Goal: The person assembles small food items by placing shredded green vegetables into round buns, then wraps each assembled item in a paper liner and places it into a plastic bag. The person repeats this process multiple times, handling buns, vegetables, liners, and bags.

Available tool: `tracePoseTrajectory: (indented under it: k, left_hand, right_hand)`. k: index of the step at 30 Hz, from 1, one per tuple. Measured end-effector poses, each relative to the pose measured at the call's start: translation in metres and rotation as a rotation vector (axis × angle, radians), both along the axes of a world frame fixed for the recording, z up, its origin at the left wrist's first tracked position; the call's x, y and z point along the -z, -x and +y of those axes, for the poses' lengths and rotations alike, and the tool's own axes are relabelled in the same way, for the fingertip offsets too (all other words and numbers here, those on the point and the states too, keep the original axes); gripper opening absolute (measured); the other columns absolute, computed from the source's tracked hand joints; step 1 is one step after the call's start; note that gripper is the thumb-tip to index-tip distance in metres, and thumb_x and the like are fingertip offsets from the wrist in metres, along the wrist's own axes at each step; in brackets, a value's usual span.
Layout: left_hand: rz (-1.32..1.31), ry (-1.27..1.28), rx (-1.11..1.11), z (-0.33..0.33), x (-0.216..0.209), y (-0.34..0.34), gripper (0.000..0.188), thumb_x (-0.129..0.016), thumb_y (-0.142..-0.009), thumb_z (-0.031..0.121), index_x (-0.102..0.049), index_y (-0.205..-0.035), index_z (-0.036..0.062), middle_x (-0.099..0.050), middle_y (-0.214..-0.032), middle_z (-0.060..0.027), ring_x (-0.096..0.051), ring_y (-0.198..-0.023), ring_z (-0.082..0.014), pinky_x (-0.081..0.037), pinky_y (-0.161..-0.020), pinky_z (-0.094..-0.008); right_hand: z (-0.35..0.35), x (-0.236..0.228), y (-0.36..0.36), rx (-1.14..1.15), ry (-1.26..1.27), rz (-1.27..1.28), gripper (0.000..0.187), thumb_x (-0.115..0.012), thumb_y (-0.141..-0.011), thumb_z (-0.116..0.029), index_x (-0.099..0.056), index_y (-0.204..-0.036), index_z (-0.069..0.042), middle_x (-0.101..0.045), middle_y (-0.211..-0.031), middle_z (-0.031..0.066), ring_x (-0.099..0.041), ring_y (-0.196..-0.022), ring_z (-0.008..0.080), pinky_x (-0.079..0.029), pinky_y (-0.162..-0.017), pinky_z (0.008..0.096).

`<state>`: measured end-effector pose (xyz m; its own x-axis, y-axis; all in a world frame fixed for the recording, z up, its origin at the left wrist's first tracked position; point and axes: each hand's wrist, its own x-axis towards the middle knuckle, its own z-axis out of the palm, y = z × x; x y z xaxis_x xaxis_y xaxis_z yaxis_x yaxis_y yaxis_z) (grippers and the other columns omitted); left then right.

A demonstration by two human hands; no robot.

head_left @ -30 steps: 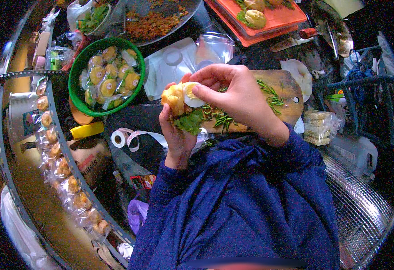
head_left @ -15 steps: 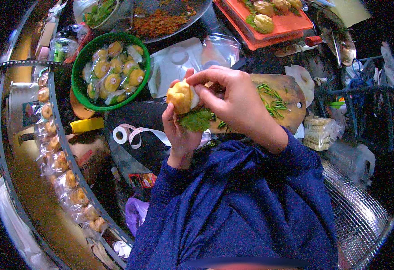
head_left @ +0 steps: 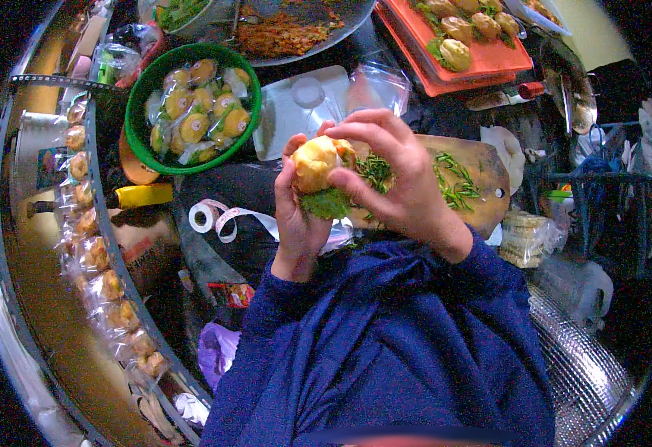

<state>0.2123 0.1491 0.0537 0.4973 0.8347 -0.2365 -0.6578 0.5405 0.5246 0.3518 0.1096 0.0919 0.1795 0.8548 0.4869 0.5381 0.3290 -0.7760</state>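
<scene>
Above the cutting board (head_left: 482, 167), both hands grip an upright bun (head_left: 315, 162), lettuce (head_left: 327, 203) beneath.

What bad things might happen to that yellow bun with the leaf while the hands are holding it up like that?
1. The green leaf sticks out under the bun; it might slip out, since the left hand cups it only from below.
2. The right hand pinches the soft bun from above, so squeezing could squash it.
3. If it drops, it could land on the chopped greens on the wooden board below and scatter them.
</scene>
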Motion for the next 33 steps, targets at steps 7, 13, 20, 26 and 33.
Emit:
tracePoseTrajectory:
  k: [7, 13, 20, 26, 33]
  left_hand:
    - [0.077, -0.175, 0.095, 0.007, 0.010, 0.001, 0.051, -0.055, -0.085, 0.012, -0.034, -0.132, 0.0098, -0.040, -0.137, -0.0160, -0.047, -0.119, -0.0264, -0.040, -0.102, -0.0398]
    - [0.094, -0.133, 0.130, 0.016, 0.012, 0.007, 0.059, -0.057, -0.084, 0.008, -0.028, -0.136, 0.0088, -0.036, -0.141, -0.0150, -0.046, -0.121, -0.0264, -0.040, -0.102, -0.0386]
    - [0.171, -0.142, 0.046, 0.040, 0.014, 0.019, 0.069, -0.054, -0.087, 0.028, -0.019, -0.143, 0.0102, -0.027, -0.147, -0.0181, -0.039, -0.129, -0.0325, -0.036, -0.104, -0.0456]
    - [0.187, -0.171, -0.028, 0.061, 0.015, 0.053, 0.069, -0.052, -0.085, 0.035, -0.025, -0.143, 0.0090, -0.023, -0.151, -0.0104, -0.016, -0.140, -0.0196, -0.007, -0.111, -0.0425]
    - [0.697, -0.569, 0.179, 0.098, 0.016, 0.061, 0.043, -0.051, -0.089, 0.016, -0.046, -0.130, 0.0030, -0.044, -0.138, -0.0113, -0.039, -0.129, -0.0212, -0.031, -0.103, -0.0322]
  right_hand:
    - [-0.001, 0.024, 0.007, 0.001, 0.415, 0.302, 0.051, -0.072, -0.077, -0.030, -0.052, -0.116, -0.004, -0.060, -0.101, 0.0165, -0.062, -0.092, 0.0296, -0.051, -0.079, 0.0361]
    - [0.023, 0.049, -0.009, -0.267, 0.701, 0.565, 0.063, -0.073, -0.077, -0.040, -0.052, -0.120, 0.000, -0.064, -0.098, 0.0132, -0.062, -0.093, 0.0187, -0.050, -0.080, 0.0324]
    - [0.075, 0.065, -0.016, -0.489, 0.974, 0.723, 0.053, -0.069, -0.079, -0.039, -0.060, -0.113, 0.001, -0.065, -0.093, 0.0083, -0.062, -0.085, 0.0159, -0.051, -0.071, 0.0290]
    - [0.140, 0.112, -0.043, -0.420, 1.127, 0.995, 0.047, -0.067, -0.078, -0.039, -0.058, -0.116, -0.012, -0.062, -0.109, 0.0011, -0.059, -0.094, 0.0134, -0.045, -0.081, 0.0325]
    - [0.192, 0.160, -0.081, -0.223, 1.032, 0.804, 0.047, -0.068, -0.078, -0.041, -0.061, -0.110, -0.008, -0.064, -0.102, 0.0058, -0.062, -0.083, 0.0152, -0.051, -0.068, 0.0270]
